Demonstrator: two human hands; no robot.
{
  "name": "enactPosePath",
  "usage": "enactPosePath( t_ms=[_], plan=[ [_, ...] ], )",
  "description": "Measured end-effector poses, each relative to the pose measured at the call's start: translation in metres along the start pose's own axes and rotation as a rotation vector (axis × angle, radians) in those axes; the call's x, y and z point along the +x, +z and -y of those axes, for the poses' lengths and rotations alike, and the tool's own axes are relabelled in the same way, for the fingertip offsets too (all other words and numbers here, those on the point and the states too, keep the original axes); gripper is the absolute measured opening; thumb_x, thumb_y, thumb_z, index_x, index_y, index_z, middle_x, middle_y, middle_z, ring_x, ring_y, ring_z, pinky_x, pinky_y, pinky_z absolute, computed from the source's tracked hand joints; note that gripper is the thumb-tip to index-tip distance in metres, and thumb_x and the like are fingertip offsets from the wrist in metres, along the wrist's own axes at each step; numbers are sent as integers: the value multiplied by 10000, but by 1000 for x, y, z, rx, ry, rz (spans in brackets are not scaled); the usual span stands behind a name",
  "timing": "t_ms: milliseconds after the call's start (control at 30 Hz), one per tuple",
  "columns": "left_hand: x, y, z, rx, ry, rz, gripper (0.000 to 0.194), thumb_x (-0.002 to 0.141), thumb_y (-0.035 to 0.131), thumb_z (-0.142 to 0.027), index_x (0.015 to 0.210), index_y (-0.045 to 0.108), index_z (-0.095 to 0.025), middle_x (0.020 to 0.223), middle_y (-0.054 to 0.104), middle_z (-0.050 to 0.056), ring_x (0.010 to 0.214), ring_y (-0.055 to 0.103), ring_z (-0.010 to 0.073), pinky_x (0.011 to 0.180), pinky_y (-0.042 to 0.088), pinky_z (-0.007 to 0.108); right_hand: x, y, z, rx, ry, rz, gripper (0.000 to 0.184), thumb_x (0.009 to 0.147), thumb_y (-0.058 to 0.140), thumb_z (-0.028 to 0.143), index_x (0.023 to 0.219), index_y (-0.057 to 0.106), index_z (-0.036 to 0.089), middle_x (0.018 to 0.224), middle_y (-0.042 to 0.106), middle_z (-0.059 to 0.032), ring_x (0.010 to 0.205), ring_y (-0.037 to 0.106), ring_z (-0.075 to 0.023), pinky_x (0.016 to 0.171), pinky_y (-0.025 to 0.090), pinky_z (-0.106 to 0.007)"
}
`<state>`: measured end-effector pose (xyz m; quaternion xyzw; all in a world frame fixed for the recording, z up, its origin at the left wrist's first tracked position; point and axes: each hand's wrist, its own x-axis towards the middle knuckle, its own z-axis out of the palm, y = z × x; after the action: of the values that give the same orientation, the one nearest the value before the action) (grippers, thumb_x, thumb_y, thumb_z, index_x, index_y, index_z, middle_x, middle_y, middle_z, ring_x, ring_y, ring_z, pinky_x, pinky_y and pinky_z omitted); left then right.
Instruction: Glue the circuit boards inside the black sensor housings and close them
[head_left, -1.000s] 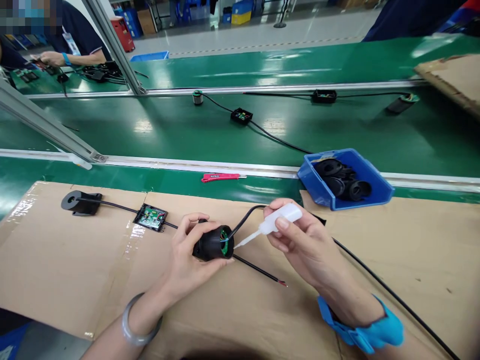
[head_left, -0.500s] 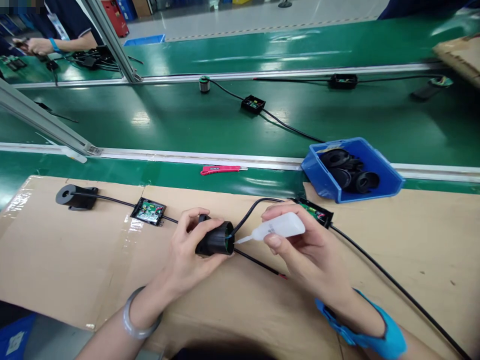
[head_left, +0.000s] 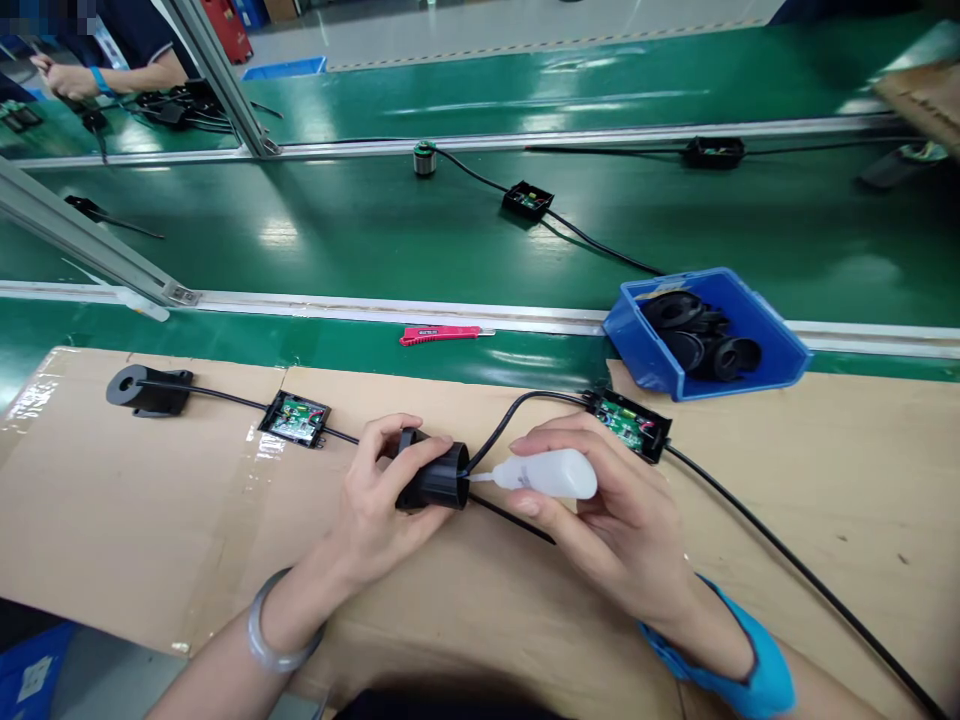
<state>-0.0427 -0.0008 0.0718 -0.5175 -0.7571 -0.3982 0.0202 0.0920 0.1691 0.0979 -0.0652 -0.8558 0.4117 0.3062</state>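
Note:
My left hand [head_left: 386, 490] is closed around a black cylindrical housing [head_left: 441, 474] that lies on its side, its open end facing right. A black cable [head_left: 501, 432] runs from that end to a black box with a green circuit board [head_left: 628, 424]. In my right hand [head_left: 611, 510] is a white squeeze bottle [head_left: 551, 474] with a thin nozzle. The nozzle's tip is at the rim of the housing's open end; whether it touches cannot be made out. Further left, another circuit board in a black case [head_left: 295, 418] joins by cable to a second black housing [head_left: 150, 390].
Brown cardboard [head_left: 150, 510] covers the bench. A blue bin [head_left: 780, 365] of black round parts stands behind my right hand, and a red utility knife [head_left: 441, 334] lies beyond the cardboard. Farther back, a cabled board [head_left: 528, 201] rests on the green surface. A co-worker's hand [head_left: 71, 80] shows far left.
My right hand has lowered and levelled the bottle, shifting its nozzle up along the housing's rim. The left hand keeps its hold. The view has shifted slightly.

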Motion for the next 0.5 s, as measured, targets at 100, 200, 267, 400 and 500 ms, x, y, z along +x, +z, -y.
enactPosePath(
  t_ms=[100, 200, 267, 400, 500],
  plan=[
    [0, 1, 0, 3, 2, 9, 403, 792, 729, -158, 1171, 610, -229, 1205, 500, 108, 1060, 602, 232, 836, 557, 347, 1, 0, 2, -2, -16, -7, 203, 920, 663, 250, 1102, 577, 273, 916, 650, -47, 815, 621, -212, 690, 514, -348],
    [0, 1, 1, 2, 6, 11, 405, 791, 727, -149, 1172, 613, -223, 1210, 500, 108, 1075, 596, 231, 854, 549, 344, 1, 0, 3, 1, -18, -5, 199, 919, 661, 234, 1096, 577, 271, 913, 649, -41, 805, 614, -201, 686, 515, -334],
    [-1, 1, 1, 2, 1, 10, 412, 787, 730, -146, 1175, 615, -223, 1212, 501, 106, 1085, 590, 230, 865, 544, 342, 0, 0, 3, 10, -12, -2, 196, 915, 666, 226, 1087, 581, 267, 912, 649, -37, 806, 610, -193, 688, 513, -323],
    [-2, 1, 2, 1, -9, 13, 427, 778, 731, -137, 1179, 613, -224, 1219, 501, 103, 1088, 584, 229, 862, 544, 336, 1, 0, 4, 23, -6, -13, 181, 906, 671, 220, 1068, 601, 259, 901, 657, -34, 791, 611, -187, 673, 513, -317],
    [-2, 1, 2, 2, -6, 17, 426, 781, 727, -141, 1179, 607, -231, 1223, 501, 102, 1093, 583, 237, 857, 549, 344, 1, 1, 4, 20, 1, -25, 164, 897, 679, 233, 1049, 623, 259, 879, 661, -34, 760, 623, -190, 642, 519, -321]
  ],
)
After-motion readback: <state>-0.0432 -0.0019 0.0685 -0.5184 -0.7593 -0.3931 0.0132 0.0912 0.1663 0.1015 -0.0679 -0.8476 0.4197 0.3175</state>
